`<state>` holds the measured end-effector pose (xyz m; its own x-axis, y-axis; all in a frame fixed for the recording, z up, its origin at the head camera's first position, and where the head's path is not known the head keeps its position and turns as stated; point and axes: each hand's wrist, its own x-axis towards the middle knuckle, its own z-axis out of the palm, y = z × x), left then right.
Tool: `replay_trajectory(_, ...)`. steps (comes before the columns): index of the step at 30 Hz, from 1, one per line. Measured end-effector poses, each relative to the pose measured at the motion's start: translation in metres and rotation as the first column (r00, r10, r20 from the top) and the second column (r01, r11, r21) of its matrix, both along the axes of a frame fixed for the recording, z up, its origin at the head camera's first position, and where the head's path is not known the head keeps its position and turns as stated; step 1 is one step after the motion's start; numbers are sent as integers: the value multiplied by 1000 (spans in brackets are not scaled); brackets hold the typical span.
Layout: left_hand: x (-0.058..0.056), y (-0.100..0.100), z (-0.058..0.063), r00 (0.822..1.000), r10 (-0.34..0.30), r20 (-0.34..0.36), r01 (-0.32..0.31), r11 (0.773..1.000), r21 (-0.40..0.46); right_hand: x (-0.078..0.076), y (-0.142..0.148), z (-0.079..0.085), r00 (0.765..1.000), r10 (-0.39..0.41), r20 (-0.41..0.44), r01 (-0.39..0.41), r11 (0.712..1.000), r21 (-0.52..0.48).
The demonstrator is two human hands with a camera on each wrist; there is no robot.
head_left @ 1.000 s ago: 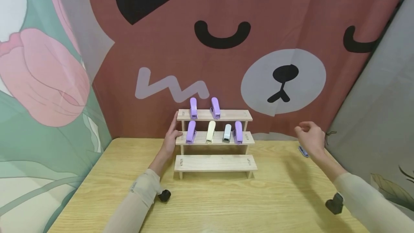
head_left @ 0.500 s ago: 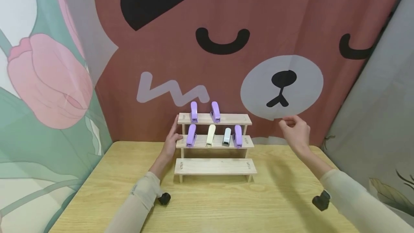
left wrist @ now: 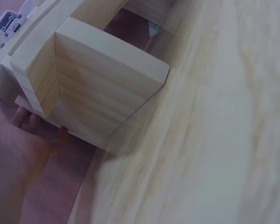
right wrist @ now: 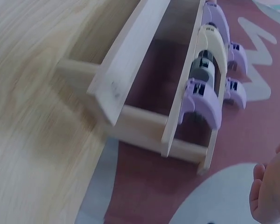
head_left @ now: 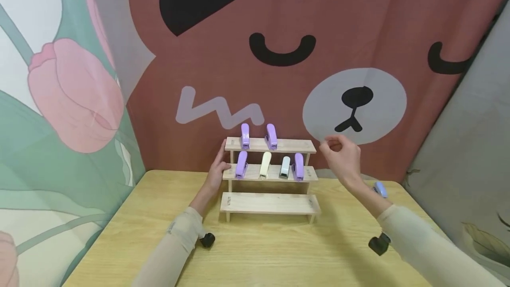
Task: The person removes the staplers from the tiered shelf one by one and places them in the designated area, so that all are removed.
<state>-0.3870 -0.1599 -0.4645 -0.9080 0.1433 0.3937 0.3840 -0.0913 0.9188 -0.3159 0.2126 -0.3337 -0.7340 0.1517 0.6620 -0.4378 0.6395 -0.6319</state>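
Observation:
A three-tier wooden display rack (head_left: 270, 203) stands on the table. My left hand (head_left: 217, 172) holds its left end in the head view, thumb at the middle shelf and fingers along the side. The left wrist view shows the fingertips at the side panel's edge. Two purple staplers (head_left: 271, 136) stand on the top shelf. Along the middle shelf are a purple stapler (head_left: 241, 164), a cream stapler (head_left: 265, 164), a pale blue-grey stapler (head_left: 284, 167) and another purple stapler (head_left: 299, 166). My right hand (head_left: 344, 158) hovers right of the rack, thumb and forefinger curled together, nothing visible between them.
A blue stapler (head_left: 380, 188) is at the table's right rear, partly behind my right forearm. The wooden table (head_left: 255, 251) ends at a printed bear curtain (head_left: 207, 65) behind the rack. Another curtain (head_left: 466, 145) borders the right side.
My right hand has moved left toward the rack from the right rear, and the blue stapler there shows again behind the forearm. My left hand stays on the rack. The head view has shifted slightly.

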Motion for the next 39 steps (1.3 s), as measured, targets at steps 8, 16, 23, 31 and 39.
replay_trajectory(8,-3,3,-5,999,49,-16,-49,999,7,-11,-28,-1,994,87,74,-86,996,-7)
replay_trajectory(16,-5,2,-12,999,48,-22,-47,999,15,-27,-44,-15,978,124,170,-121,992,-32)
replay_trajectory(23,4,1,3,999,6,-36,-6,1000,-18,-37,-59,-19,962,164,219,-179,982,55)
replay_trajectory(31,13,1,13,999,7,-32,-7,1000,-22,-47,-80,-15,944,207,258,-237,967,93)
replay_trajectory(39,-5,3,-8,999,39,-36,-39,999,-5,-56,-92,-17,937,207,282,-242,966,94)
